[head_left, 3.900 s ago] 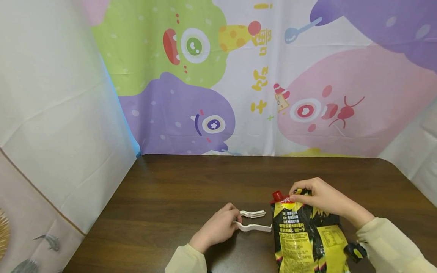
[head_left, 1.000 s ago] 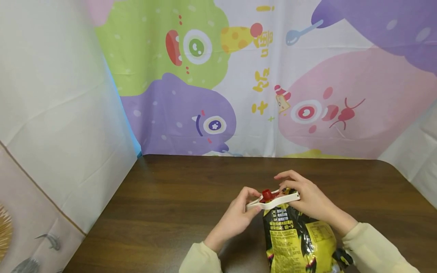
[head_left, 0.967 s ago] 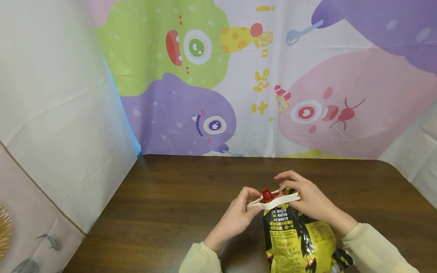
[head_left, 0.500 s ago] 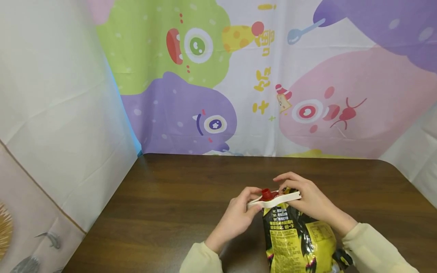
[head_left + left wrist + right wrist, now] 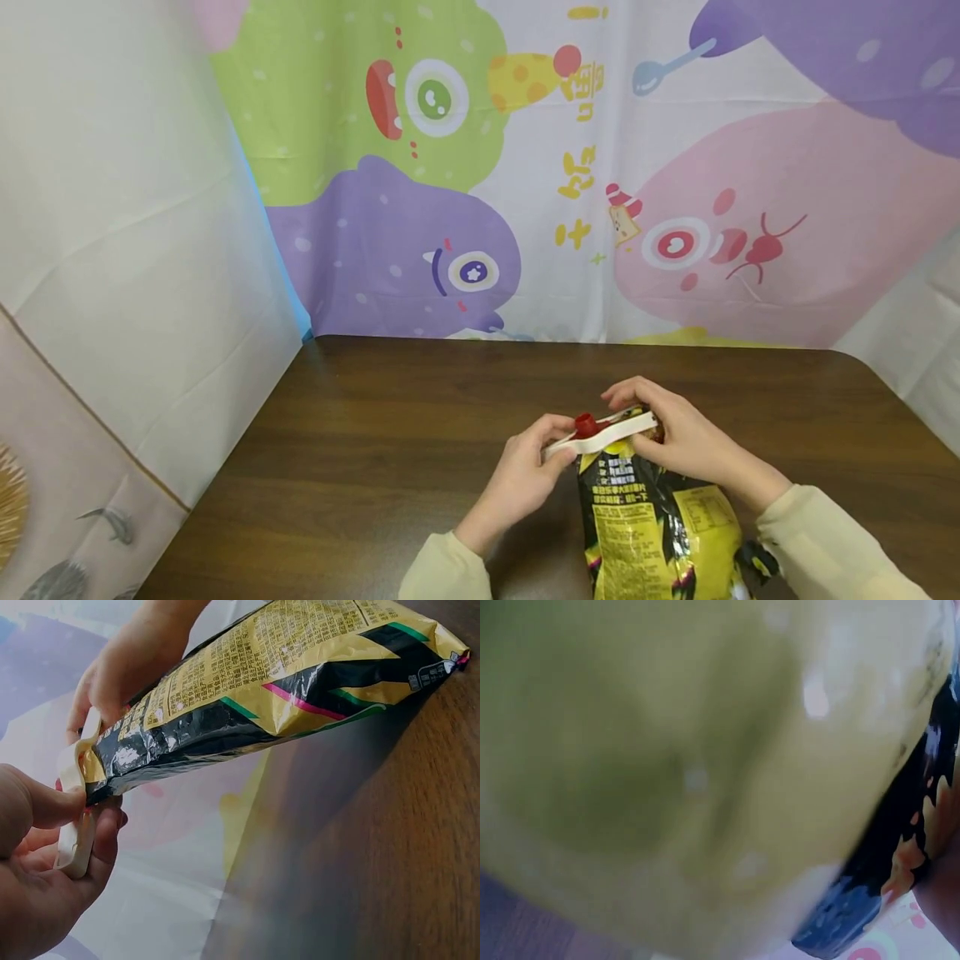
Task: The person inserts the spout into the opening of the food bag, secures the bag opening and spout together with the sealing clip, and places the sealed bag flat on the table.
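Observation:
A white bag clip (image 5: 611, 434) runs across the top edge of a black and yellow snack bag (image 5: 637, 508). Between the clip's two arms a red spout (image 5: 586, 425) sticks up near the bag's left corner. My left hand (image 5: 525, 462) pinches the clip's left end, thumb in front and fingers behind. At the other end, my right hand (image 5: 686, 429) holds the bag's top corner and the clip, its thumb on the near side. In the left wrist view the clip (image 5: 73, 780) spans the bag's mouth. The bag (image 5: 705, 750) fills most of the right wrist view, blurred.
The bag stands over a dark wooden table (image 5: 375, 433). A cartoon-printed cloth (image 5: 555, 292) hangs behind the table, and a pale cloth (image 5: 150, 250) hangs at the left. A black strap-like object (image 5: 757, 558) sits by the right sleeve.
Earlier the clip was apart from the bag, spread in my left hand; now it lies across the bag top around the spout. Over the last half second, my right fingers shifted slightly along its right end.

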`<state>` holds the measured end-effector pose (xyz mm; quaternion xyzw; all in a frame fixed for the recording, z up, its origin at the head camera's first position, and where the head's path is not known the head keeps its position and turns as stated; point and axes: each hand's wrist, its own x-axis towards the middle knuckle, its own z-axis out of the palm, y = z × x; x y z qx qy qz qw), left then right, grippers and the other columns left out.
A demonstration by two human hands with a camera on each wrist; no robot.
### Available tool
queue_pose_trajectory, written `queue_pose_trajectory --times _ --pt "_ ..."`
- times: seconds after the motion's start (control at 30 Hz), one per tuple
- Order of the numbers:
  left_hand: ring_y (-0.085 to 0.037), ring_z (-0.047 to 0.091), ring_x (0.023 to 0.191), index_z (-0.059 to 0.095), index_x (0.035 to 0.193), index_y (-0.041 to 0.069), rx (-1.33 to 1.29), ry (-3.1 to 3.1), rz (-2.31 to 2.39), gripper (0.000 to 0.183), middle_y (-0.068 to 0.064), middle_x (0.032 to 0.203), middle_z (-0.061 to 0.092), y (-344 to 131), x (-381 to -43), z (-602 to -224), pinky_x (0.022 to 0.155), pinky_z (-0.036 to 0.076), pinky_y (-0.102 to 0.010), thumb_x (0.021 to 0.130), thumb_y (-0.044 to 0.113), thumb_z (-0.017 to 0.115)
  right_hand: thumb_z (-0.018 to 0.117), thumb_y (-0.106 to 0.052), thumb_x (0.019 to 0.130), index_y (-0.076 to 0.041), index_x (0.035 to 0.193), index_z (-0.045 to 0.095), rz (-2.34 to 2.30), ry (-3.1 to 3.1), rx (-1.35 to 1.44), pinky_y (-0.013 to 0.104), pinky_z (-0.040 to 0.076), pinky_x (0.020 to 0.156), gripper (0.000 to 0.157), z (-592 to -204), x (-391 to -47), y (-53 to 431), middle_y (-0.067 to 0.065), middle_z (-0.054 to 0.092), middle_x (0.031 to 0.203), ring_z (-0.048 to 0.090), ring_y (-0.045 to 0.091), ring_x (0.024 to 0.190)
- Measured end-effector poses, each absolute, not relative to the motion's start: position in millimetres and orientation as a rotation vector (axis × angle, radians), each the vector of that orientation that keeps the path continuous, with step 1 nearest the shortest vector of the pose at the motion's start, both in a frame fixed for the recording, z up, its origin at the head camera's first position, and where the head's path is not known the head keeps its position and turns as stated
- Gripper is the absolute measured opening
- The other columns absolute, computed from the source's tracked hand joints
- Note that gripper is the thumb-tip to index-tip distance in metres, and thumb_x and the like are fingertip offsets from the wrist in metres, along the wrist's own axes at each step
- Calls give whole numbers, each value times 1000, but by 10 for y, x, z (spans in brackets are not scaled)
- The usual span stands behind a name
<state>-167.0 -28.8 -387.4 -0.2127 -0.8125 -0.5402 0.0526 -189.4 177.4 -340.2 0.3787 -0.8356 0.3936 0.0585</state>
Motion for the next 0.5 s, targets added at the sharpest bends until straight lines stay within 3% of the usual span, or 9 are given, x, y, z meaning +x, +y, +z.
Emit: queue_pose_trajectory --times 0.1,0.23,0.4,0.5 --pt "-4 54 78 54 102 13 -638 -2465 -1643 23 2 87 62 -283 -1667 -3884 69 40 -20 80 10 58 49 13 70 -10 103 46 1199 -2537 1183 22 43 52 40 -3305 -1840 1759 7 48 111 50 18 81" --pt "-4 54 77 55 102 12 -607 -2441 -1639 23 2 87 62 -261 -1661 -3915 68 41 -19 79 10 58 47 9 78 -11 109 44 1195 -2547 1199 23 45 59 37 -3291 -1852 1792 5 47 111 50 18 90" --pt "-3 53 75 56 101 13 -544 -2436 -1641 22 4 87 62 -229 -1662 -3961 66 40 -18 79 11 59 51 -9 84 -18 113 45 1072 -2591 1073 25 43 65 31 -3423 -1941 1901 -3 48 110 48 11 94" --pt "-3 54 75 56 101 13 -522 -2439 -1647 22 3 87 62 -226 -1667 -3968 66 41 -18 79 11 59 54 -23 83 -23 110 46 1040 -2671 932 24 41 62 28 -3471 -1961 1957 -7 51 105 50 7 84"
